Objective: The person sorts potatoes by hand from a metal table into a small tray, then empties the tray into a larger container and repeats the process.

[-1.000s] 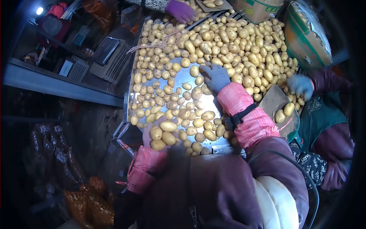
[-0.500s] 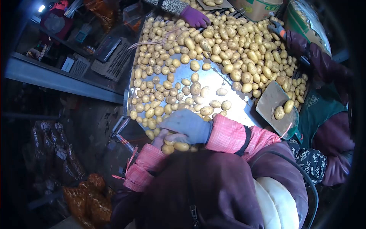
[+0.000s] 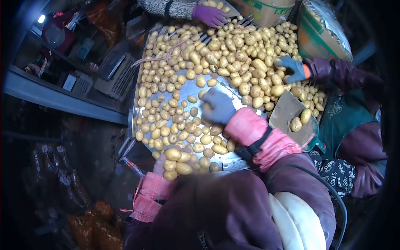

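Near the table's front edge, my left hand (image 3: pixel 160 165) cradles several potatoes (image 3: pixel 177 161) against its palm and fingers; the potatoes hide most of the fingers. My right hand (image 3: pixel 219 106), in a grey glove, reaches over the middle of the metal table (image 3: pixel 235 92), close to a few loose potatoes. Its fingers point down and left and are smeared by motion, so their grip cannot be made out. Small potatoes (image 3: pixel 163 112) lie spread to the left of it, and a thick heap of potatoes (image 3: pixel 246 46) covers the far side.
A scoop (image 3: pixel 287 112) with two potatoes rests at the right. A co-worker's blue-gloved hand (image 3: pixel 295 68) touches the heap; another person's purple-gloved hand (image 3: pixel 210 16) is at the back. Cardboard boxes (image 3: pixel 264 12) stand behind. Pink string (image 3: pixel 160 58) lies across the potatoes.
My right hand has moved from beside my left hand up and away over the table, uncovering the potatoes in my left hand. The co-worker's blue-gloved hand has moved in over the heap.
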A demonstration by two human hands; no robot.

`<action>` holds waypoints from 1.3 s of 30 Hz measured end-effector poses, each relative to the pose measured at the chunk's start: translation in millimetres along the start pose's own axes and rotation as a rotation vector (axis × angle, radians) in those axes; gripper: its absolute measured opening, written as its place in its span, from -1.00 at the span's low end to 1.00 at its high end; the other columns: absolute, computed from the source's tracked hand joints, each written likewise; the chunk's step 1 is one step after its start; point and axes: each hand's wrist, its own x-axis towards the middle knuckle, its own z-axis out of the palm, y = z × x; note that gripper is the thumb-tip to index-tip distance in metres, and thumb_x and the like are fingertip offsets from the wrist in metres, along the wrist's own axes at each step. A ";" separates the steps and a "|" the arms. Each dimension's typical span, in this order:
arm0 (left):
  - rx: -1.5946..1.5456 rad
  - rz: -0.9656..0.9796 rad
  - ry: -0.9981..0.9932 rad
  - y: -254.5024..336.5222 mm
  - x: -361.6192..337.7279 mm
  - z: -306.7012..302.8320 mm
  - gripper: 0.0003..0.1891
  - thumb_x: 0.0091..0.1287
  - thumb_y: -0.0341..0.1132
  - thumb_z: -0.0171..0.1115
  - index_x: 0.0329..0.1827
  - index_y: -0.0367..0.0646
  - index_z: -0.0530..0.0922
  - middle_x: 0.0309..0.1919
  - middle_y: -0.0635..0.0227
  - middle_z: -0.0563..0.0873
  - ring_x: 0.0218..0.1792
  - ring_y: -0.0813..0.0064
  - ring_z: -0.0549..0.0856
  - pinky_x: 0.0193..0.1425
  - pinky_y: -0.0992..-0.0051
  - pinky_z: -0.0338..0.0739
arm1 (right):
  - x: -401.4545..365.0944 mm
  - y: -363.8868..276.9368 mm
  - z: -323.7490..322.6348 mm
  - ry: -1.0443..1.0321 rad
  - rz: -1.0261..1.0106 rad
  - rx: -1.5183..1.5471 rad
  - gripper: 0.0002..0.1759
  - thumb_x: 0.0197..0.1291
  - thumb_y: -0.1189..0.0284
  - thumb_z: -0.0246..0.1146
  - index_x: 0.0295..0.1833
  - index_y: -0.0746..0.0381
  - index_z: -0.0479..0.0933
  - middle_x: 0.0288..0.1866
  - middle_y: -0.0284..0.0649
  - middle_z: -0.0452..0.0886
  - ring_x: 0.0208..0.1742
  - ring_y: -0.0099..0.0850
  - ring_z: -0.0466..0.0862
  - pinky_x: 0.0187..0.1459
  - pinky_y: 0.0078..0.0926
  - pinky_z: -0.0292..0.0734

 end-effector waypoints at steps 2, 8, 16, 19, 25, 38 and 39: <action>-0.011 -0.122 0.129 5.6 -8.5 -5.8 -0.62 0.49 -0.23 0.04 0.19 -0.35 0.52 0.02 0.11 0.73 -0.31 0.42 0.79 -0.38 0.52 0.70 | 15.0 12.0 -46.6 0.157 -0.042 -0.118 -0.68 -0.03 0.41 0.21 -0.08 0.08 0.61 -0.23 -0.07 0.57 -0.16 -0.01 0.60 -0.10 -0.02 0.53; 0.045 -0.012 0.251 -2.0 -30.3 7.7 -0.54 0.44 -0.20 0.08 0.26 -0.36 0.46 0.02 0.09 0.72 -0.32 0.36 0.78 -0.29 0.46 0.69 | 53.2 46.3 -86.9 -0.611 0.223 -0.702 -0.53 0.05 0.27 0.33 0.15 -0.03 0.63 0.04 -0.12 0.63 0.10 -0.11 0.66 0.07 -0.14 0.59; 0.091 -0.031 0.327 -25.2 -67.1 -5.7 -0.43 0.40 -0.18 0.12 0.38 -0.37 0.32 0.01 0.12 0.70 -0.22 0.29 0.78 -0.09 0.40 0.73 | 85.0 43.2 -80.2 -0.915 -0.059 -1.006 -0.60 0.11 0.33 0.34 0.11 -0.06 0.69 0.01 -0.16 0.74 0.05 -0.19 0.73 0.02 -0.20 0.63; 0.192 0.101 0.423 -24.2 -80.2 23.2 -0.47 0.44 -0.22 0.09 0.38 -0.37 0.31 0.00 0.10 0.70 -0.20 0.28 0.78 -0.12 0.44 0.74 | 78.2 49.7 -82.4 -0.821 0.097 -0.862 -0.60 0.09 0.31 0.36 0.10 -0.05 0.69 -0.01 -0.14 0.74 0.02 -0.17 0.74 0.00 -0.21 0.63; -0.328 0.087 0.264 -53.2 -87.0 -5.7 -0.47 0.49 -0.15 0.04 0.39 -0.33 0.31 0.14 -0.06 0.60 -0.04 -0.02 0.73 -0.07 0.01 0.76 | -13.2 -28.9 -120.9 -0.762 0.369 -0.071 -0.60 0.11 0.10 0.34 -0.02 0.10 0.67 -0.02 -0.03 0.72 0.04 -0.11 0.71 0.06 -0.19 0.58; -0.624 0.128 0.223 -80.8 -163.8 -36.6 -0.61 0.42 -0.13 0.10 0.20 -0.12 0.51 0.13 -0.01 0.63 -0.05 -0.08 0.71 -0.08 -0.20 0.68 | -69.0 -66.8 -9.3 -0.498 0.359 0.476 -0.51 0.09 0.41 0.47 0.16 0.21 0.57 -0.11 -0.27 0.72 -0.28 -0.57 0.65 -0.31 -0.55 0.58; -0.668 0.059 0.200 -103.2 -159.3 -66.5 -0.64 0.37 -0.20 0.13 0.17 -0.14 0.52 0.12 0.03 0.63 -0.06 -0.05 0.71 -0.06 -0.18 0.69 | -63.3 -83.0 -6.8 -0.643 0.453 0.768 -0.52 0.11 0.47 0.45 0.17 0.22 0.57 -0.09 -0.26 0.72 -0.24 -0.56 0.68 -0.28 -0.55 0.60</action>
